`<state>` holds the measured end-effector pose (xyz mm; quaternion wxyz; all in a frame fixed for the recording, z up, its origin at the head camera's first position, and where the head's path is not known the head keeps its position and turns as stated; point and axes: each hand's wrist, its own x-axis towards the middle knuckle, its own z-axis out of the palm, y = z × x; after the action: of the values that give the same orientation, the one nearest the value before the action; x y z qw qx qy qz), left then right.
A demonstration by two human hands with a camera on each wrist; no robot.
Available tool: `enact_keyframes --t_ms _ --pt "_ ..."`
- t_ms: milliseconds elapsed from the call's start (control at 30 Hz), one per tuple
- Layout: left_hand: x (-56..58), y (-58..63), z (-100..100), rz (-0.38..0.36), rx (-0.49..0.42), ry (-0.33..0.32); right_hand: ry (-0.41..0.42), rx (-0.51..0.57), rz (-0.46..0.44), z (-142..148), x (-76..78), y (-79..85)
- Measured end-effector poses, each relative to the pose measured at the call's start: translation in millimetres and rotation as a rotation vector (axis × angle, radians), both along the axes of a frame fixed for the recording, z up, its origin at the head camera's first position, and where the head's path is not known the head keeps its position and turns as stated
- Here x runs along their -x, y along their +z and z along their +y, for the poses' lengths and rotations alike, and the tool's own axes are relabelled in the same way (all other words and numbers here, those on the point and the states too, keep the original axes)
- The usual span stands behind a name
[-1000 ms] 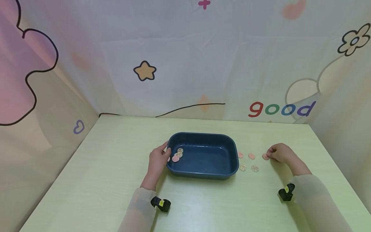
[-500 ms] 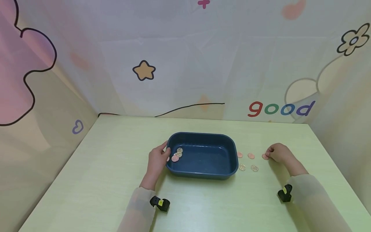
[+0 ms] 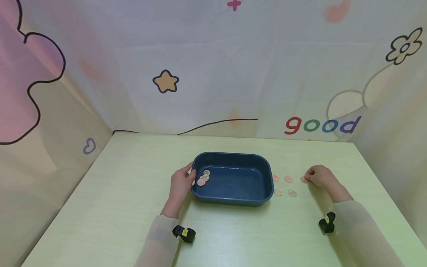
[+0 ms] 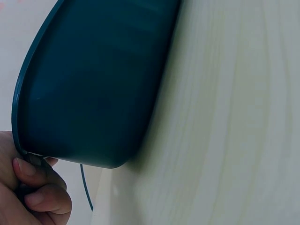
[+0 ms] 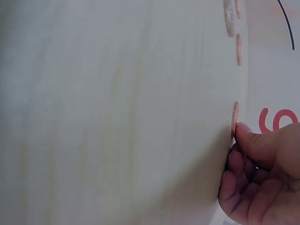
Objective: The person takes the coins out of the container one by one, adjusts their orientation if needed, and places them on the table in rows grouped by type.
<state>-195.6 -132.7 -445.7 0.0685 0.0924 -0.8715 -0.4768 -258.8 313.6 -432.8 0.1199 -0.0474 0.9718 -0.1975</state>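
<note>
My left hand (image 3: 180, 185) grips the left end of a dark blue rectangular tub (image 3: 233, 185), with the thumb at the rim. In the left wrist view, the curled fingers (image 4: 49, 199) show at the tub's corner. Several gold and copper-coloured coins (image 3: 201, 182) lie inside the tub at its left end. To the right of the tub, my right hand (image 3: 321, 176) pinches the edge of a copper-coloured coin (image 3: 304, 180) at the tabletop. The right wrist view has the thumb at the end of this coin (image 5: 235, 115), with the other fingers curled against the table.
Between tub and right hand lie two copper-coloured coins, one of them the middle coin (image 3: 288, 179), and two gold ones, including the nearer gold coin (image 3: 292, 193). The pale wooden table (image 3: 126, 207) meets a printed cloth backdrop (image 3: 213, 81) behind.
</note>
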Motion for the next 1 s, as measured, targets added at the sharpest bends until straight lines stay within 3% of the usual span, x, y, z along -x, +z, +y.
enact_keyframes --t_ms 167,267,467,733,1000 --pt "-0.6 -0.2 -0.7 0.004 0.002 -0.006 0.004 0.053 -0.066 4.4 4.5 1.7" --pt "-0.7 -0.2 -0.9 0.006 -0.001 -0.005 0.023 0.107 -0.098 3.3 6.7 10.9" --pt "-0.7 0.4 -1.2 0.008 -0.011 -0.01 0.13 0.121 -0.062 -15.9 5.8 49.4" --pt "-1.1 2.3 -1.9 0.02 -0.012 -0.01 0.314 0.118 0.039 -68.5 4.4 104.6" --pt "-0.5 0.2 -1.7 0.019 -0.015 -0.008 0.485 0.152 0.019 -123.3 14.3 130.9"
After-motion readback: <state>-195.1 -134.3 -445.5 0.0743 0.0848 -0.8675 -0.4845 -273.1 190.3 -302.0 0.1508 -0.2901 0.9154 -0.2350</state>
